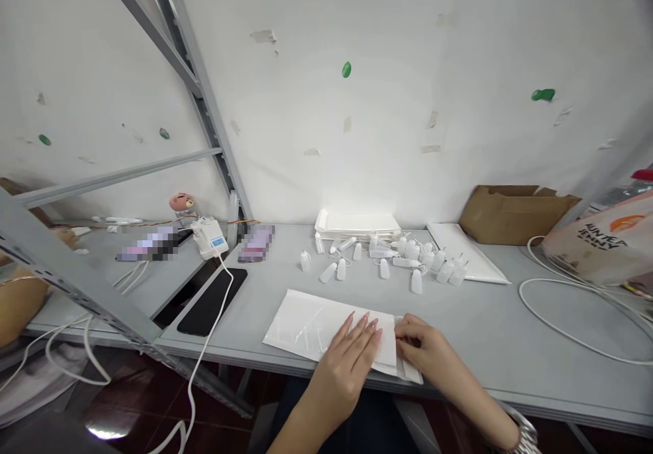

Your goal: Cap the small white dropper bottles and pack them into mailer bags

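Note:
A white translucent plastic mailer bag point(326, 328) lies flat on the grey table point(484, 325), near its front edge. My left hand point(347, 365) rests flat on the bag with its fingers together and holds nothing. My right hand point(421, 348) pinches the bag's right end, where a white flap or fold shows beyond the fingers. A metal watch sits on my right wrist. Behind the hands lie several small white plastic bottles point(408, 260), some standing and some on their sides, apart from both hands.
A stack of white bags point(357, 224) stands at the back of the table, beside a brown cardboard piece point(515, 214). A white cable point(561, 318) loops at the right. A black phone point(211, 302), a white device point(209, 237) and a grey metal shelf upright point(198, 93) are at the left.

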`<state>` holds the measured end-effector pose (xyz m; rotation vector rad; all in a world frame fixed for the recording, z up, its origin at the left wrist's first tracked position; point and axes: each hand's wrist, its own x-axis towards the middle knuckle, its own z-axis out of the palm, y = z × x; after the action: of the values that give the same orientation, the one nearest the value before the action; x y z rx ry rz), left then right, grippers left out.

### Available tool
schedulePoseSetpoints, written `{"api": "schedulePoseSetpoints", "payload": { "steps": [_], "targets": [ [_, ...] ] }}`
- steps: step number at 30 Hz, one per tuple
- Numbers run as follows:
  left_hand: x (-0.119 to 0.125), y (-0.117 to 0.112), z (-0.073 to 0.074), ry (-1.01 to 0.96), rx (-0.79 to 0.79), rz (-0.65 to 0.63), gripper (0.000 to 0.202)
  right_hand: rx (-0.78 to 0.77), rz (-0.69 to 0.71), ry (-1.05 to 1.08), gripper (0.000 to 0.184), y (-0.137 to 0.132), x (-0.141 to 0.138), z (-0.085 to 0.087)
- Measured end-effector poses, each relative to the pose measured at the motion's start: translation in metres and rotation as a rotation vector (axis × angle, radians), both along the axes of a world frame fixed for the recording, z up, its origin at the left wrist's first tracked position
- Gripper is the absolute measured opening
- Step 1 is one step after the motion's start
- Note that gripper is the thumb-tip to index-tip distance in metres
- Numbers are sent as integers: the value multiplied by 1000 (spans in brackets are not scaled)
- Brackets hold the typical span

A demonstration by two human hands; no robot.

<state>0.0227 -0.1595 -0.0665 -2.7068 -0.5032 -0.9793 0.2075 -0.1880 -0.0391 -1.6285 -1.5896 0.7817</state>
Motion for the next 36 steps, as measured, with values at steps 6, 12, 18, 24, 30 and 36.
{"api": "schedulePoseSetpoints", "payload": {
  "steps": [6, 12, 18, 24, 30, 36],
  "targets": [
    [-4, 6, 10, -107, -21, -4, 45, 151, -11, 98, 25, -6, 1, 13],
    [-17, 10, 31, -461, -40, 39, 49, 277, -188, 317, 28, -12, 20, 22],
    [-9, -14, 40, -460, -124, -53, 44, 149, 77, 572, 55, -22, -1, 16],
    [-8, -14, 43, -264, -142, 7, 57, 185, 75, 570, 60, -31, -10, 23],
    [-13, -12, 50, -476, -263, -4, 50, 364, 127, 490, 55, -23, -14, 34],
    [-15, 11, 86, -1056, -777, 253, 24, 459, 197, 376, 53, 6, -26, 68]
  ]
}}
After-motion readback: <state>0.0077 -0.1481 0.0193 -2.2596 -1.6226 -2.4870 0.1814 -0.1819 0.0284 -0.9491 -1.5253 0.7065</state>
